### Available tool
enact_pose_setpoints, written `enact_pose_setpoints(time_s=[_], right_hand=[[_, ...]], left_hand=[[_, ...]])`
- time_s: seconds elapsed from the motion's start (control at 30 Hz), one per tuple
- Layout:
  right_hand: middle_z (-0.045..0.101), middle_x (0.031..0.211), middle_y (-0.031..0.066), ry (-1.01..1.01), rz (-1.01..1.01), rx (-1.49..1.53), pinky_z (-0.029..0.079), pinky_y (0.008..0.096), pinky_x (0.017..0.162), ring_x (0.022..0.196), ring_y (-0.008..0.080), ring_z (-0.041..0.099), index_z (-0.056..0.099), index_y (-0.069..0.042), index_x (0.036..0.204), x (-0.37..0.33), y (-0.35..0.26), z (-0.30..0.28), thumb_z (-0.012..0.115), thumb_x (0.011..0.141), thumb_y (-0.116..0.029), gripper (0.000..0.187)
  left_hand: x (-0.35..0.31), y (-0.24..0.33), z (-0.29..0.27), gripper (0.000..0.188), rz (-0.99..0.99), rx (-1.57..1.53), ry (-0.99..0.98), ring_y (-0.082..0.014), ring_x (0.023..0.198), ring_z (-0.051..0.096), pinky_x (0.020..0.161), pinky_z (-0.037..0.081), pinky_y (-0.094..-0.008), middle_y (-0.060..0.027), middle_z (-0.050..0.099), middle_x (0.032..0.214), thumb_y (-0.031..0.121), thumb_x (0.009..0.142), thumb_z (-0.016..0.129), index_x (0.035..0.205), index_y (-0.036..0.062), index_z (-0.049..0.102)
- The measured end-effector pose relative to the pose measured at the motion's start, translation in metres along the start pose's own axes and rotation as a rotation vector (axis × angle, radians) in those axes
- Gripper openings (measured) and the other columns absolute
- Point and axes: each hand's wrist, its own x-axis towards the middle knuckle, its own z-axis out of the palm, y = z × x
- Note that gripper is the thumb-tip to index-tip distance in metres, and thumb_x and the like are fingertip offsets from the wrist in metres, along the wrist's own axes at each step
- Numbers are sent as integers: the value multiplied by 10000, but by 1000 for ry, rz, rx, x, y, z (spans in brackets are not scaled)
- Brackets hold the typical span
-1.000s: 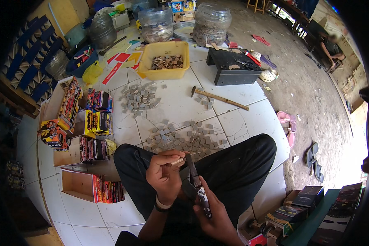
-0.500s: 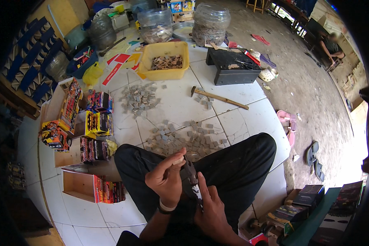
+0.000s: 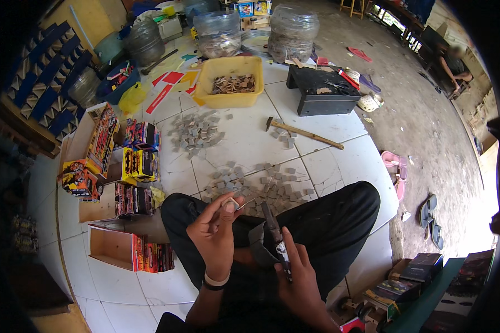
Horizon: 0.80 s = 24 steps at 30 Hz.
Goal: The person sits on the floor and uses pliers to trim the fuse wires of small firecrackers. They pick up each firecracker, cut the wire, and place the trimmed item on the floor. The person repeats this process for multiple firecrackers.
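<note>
My left hand (image 3: 212, 236) is raised over my lap, pinching a small pale square piece (image 3: 231, 203) between thumb and fingers. From it a thin, light sliver (image 3: 246, 204) sticks out; I cannot tell what it is. My right hand (image 3: 297, 266) grips a dark, long, narrow hand tool (image 3: 272, 222) with white patches on its handle; its exact kind is unclear. Beside the tool, a dark grey curved band (image 3: 259, 244) hangs over my lap. Small grey squares (image 3: 278, 186) lie scattered on the tiles before my legs, with another heap (image 3: 197, 132) farther off.
A yellow tub (image 3: 205, 83) holds many small brown pieces. A hammer (image 3: 311, 135) lies right of the heap, near a black low stool (image 3: 322, 97). Colourful boxes (image 3: 141, 164) line the left side. Sandals (image 3: 394, 166) and a seated person (image 3: 453, 66) are at right.
My left hand has moved apart from the tool, up and to the left, with the small piece in its fingers. The right hand has shifted slightly right with the tool.
</note>
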Motion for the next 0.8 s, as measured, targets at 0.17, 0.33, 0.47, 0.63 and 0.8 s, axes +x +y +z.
enact_pose_setpoints(time_s=[0.17, 0.33, 0.47, 0.63, 0.8], right_hand=[[541, 1335, 262, -47, -21, 64, 513, 472, 965, 1186, 442, 597, 311, -113, 1640, 2, 8, -5, 642, 923, 79, 813], [543, 1335, 258, -94, -56, 91, 499, 471, 991, 1197, 444, 589, 313, -100, 1638, 4, 8, -6, 641, 926, 78, 804], [545, 1310, 254, -127, -12, 135, 493, 460, 993, 1181, 436, 589, 306, -103, 1642, 6, 7, -7, 639, 933, 75, 803], [558, 1249, 246, -139, -16, 121, 504, 442, 942, 1100, 414, 611, 292, -101, 1646, 8, 8, -7, 631, 948, 59, 792], [579, 1180, 240, -144, -36, 186, 508, 416, 904, 1014, 397, 623, 283, -88, 1645, 5, 9, -2, 623, 968, 22, 765]], left_hand=[[2, 11, -2, 251, -64, -42, -15, -226, 984, 755, 898, 643, -358, -176, 761, 1025, 62, 1013, 687, 1198, -108, 690], [1, 18, 1, 221, -87, -19, -57, -220, 964, 758, 883, 648, -358, -175, 763, 997, 43, 1007, 687, 1178, -98, 697], [2, 22, 1, 219, -114, 13, -86, -220, 962, 759, 880, 649, -356, -175, 762, 1001, 43, 1004, 691, 1175, -94, 700], [1, 23, 1, 214, -134, 19, -99, -221, 957, 760, 886, 648, -358, -172, 759, 1007, 51, 1009, 687, 1168, -92, 697], [-1, 22, 4, 216, -132, -123, -58, -220, 935, 760, 888, 647, -369, -166, 756, 988, 69, 1019, 681, 1165, -90, 678]])
